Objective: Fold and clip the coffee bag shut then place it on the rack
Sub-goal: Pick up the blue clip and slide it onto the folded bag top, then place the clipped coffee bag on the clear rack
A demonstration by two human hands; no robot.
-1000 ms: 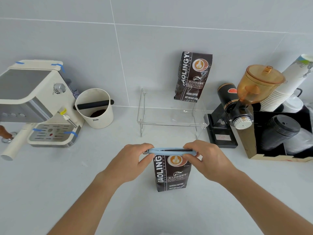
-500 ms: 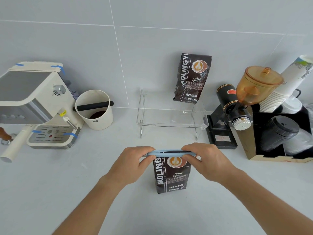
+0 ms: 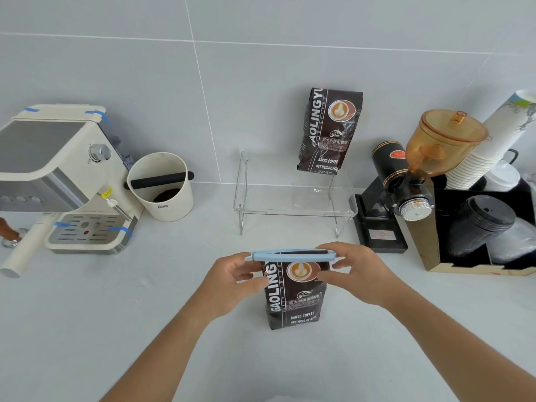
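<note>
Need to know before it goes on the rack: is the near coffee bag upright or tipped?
Upright: the coffee bag stands on its base on the counter, blue clip across its top.

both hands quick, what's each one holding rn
Left hand: pinching the left end of the blue clip on the coffee bag.
Right hand: pinching the clip's right end.

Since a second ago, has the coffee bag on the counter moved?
No. The coffee bag stands in the same spot in front of the clear rack, both hands at its clip.
</note>
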